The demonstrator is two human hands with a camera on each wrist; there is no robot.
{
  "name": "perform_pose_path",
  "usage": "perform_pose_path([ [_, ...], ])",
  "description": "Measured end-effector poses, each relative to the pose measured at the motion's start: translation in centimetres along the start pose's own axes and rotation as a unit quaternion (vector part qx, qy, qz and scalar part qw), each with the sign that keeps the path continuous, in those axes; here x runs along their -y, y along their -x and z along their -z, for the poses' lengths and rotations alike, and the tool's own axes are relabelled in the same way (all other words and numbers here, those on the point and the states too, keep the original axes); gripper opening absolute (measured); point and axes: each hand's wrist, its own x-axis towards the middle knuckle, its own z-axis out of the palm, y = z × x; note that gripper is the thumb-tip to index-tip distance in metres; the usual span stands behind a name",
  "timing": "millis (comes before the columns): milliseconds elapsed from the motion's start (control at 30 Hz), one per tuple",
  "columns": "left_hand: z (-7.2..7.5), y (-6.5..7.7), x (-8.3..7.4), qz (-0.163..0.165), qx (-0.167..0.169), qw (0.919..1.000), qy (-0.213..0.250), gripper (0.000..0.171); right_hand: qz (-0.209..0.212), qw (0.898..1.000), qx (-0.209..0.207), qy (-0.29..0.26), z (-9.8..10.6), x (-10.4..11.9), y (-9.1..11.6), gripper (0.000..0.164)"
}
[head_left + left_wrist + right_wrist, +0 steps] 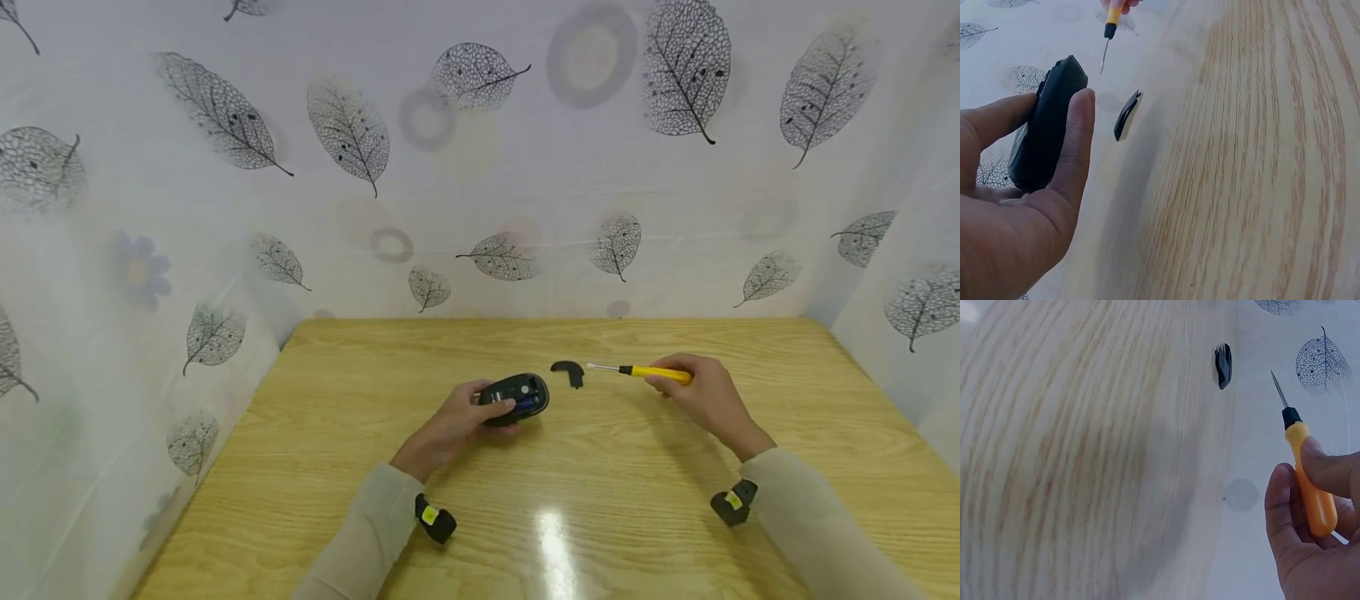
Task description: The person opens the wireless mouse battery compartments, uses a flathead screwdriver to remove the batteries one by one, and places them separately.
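Observation:
My left hand (457, 419) grips a black computer mouse (530, 387) with its underside turned up. Its battery bay is uncovered, and a dark blue battery (527, 402) shows in it beside my thumb. In the left wrist view the mouse (1049, 125) stands edge-on between thumb and fingers. My right hand (708, 393) holds a screwdriver (660, 374) by its yellow handle, the metal tip pointing left. A curved black battery cover (572, 371) lies on the table between the mouse and the screwdriver tip. In the right wrist view, thumb and fingers pinch the screwdriver handle (1313, 487).
The wood-grain table (480, 517) reaches back to a pale curtain (525, 183) printed with leaves, which also hangs at both sides. Each sleeve carries a small black wrist camera, the left camera (437, 521) and the right camera (733, 502).

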Motion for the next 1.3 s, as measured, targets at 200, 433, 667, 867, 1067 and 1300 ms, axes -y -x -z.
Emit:
perform_pose_path([
  [200,0.0,0.0,-0.1,0.002,-0.004,1.0,-0.009,0.051,0.019,0.999,0.014,-0.042,0.0,0.5,0.0,0.033],
  [433,0.0,0.2,-0.1,0.001,-0.01,0.9999,-0.005,0.057,0.059,0.995,0.022,-0.076,-0.2,1.0,-0.2,0.031],
  [667,0.1,0.3,-0.2,-0.002,-0.022,0.9997,-0.007,0.061,0.078,0.993,0.031,-0.086,-0.2,2.0,-0.6,0.027],
  [867,0.2,0.3,-0.3,0.004,-0.028,0.9996,0.007,0.063,0.083,0.989,0.053,-0.115,-0.2,3.2,-0.9,0.026],
  [1067,0.2,0.3,-0.4,0.008,-0.032,0.9992,0.022,0.066,0.089,0.987,0.072,-0.116,-0.2,4.3,-1.1,0.027],
  [1300,0.2,0.2,-0.3,0.007,-0.043,0.9989,0.015,0.065,0.108,0.982,0.095,-0.123,-0.3,5.5,-1.4,0.027],
])
